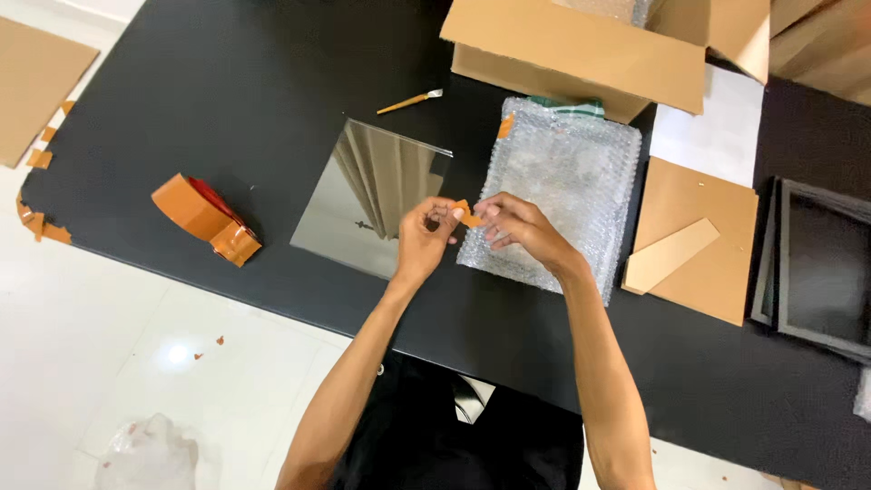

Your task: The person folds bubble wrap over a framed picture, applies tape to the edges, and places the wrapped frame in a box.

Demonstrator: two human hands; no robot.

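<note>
Centrally, on the black desk (227, 82), the bubble-wrapped parcel (553, 191) lies at two o'clock of both hands, left hand (425, 238) and right hand (519, 227), pinching an orange tape strip (467, 216) (it might fold onto itself and stick).

Open brown cardboard box (581, 50) stands at twelve o'clock, flaps spread. Bubble-wrapped flat rectangular package (553, 195), clear with orange tape tab, lies just below, touching it.
</note>
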